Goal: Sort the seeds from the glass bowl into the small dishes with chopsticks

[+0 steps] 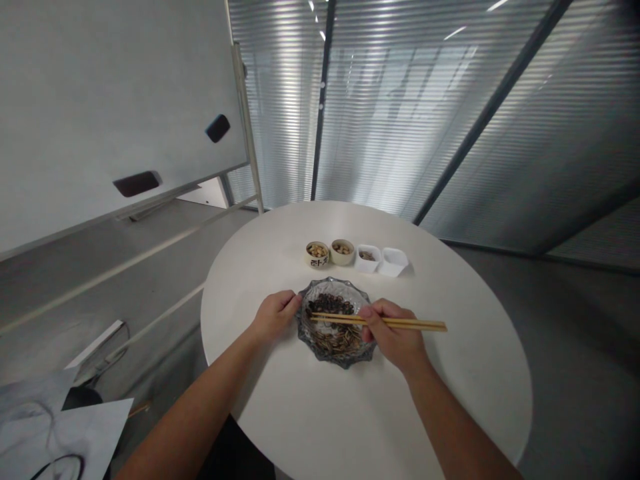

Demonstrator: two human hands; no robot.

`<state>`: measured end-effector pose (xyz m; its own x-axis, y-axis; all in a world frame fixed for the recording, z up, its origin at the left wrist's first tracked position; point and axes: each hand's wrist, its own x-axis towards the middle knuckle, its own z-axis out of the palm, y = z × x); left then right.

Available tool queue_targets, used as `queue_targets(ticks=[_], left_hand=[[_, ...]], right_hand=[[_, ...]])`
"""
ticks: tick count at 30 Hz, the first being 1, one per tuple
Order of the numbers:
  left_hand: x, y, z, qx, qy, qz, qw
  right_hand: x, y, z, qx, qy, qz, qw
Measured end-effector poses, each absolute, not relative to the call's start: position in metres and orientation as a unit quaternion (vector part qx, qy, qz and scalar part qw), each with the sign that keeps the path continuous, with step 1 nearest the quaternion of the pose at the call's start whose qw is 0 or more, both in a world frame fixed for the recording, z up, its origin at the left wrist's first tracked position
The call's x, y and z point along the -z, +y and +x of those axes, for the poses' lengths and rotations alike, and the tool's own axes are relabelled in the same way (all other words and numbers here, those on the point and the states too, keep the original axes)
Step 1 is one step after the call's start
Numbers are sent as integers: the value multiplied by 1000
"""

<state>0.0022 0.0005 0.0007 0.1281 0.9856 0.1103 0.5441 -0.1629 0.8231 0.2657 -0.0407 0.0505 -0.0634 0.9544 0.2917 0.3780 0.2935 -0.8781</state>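
Note:
A glass bowl [345, 360] with a scalloped rim stands on the round white table [340, 427]. Dark pieces [331, 304] lie in its far part and brownish, seed-like pieces [340, 343] in its near part. My left hand [275, 315] is closed on the bowl's left rim. Wooden chopsticks [410, 324] are held in my right hand [395, 333] at the bowl's right side. Their tips reach over the dark pieces at the left inside the bowl; whether they pinch anything is too small to tell.
Beyond the bowl stand two round cups [318, 262] [342, 260] holding light brown pieces. Right of them are a white dish [367, 265] with small pieces and another white dish [394, 263]. A whiteboard [120, 100] stands at the left.

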Motion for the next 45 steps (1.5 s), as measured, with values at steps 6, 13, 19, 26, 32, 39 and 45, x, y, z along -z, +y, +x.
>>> queue_targets(ticks=[6, 13, 19, 26, 32, 39, 45], left_hand=[[0, 1, 2, -346, 561, 678, 324], [-2, 0, 2, -340, 560, 682, 324], [-1, 1, 2, -344, 559, 684, 317], [-1, 1, 1, -337, 558, 686, 324], [-2, 1, 1, -339, 556, 689, 318], [-2, 0, 1, -339, 556, 687, 323], [-4, 0, 0, -333, 557, 690, 321]], right_hand=[[-48, -41, 269, -325, -656, -499, 463], [-52, -44, 274, -359, -623, -493, 490], [-51, -42, 277, -392, -611, -492, 481], [-46, -42, 273, -381, -629, -487, 471], [-44, -43, 271, -334, -661, -481, 469], [-58, -55, 262, -139, -782, -406, 451], [-67, -67, 247, -42, -837, -266, 476]])
